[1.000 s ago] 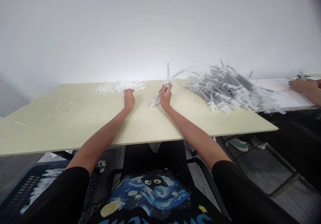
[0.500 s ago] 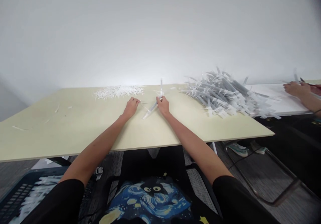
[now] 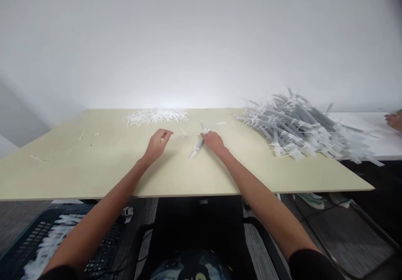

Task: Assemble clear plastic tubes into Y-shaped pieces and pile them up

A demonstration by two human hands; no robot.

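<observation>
My right hand (image 3: 214, 142) rests low over the table, its fingers closed on a grey tube bundle (image 3: 197, 147) with clear plastic ends. The bundle lies at a slant, its near end pointing toward me and to the left. White tie pieces show around its upper part, partly covered by my fingers. To the left, my left hand (image 3: 158, 142) hovers just above the tabletop, thumb and fingertips brought together. Nothing visible sticks out from its pinch. Between both hands is a thin white cable tie (image 3: 184, 133).
A pile of white cable ties (image 3: 157, 116) lies at the back of the pale yellow table (image 3: 103, 167). Many similar grey tube bundles (image 3: 295, 123) are heaped at right. A dark basket (image 3: 33, 232) stands below left. Another person's hand (image 3: 395, 120) shows at the far right.
My left hand has drawn back to the left, away from the thin white strip it pinched. The bundle now lies lower under my right hand. The whole view has shifted slightly.
</observation>
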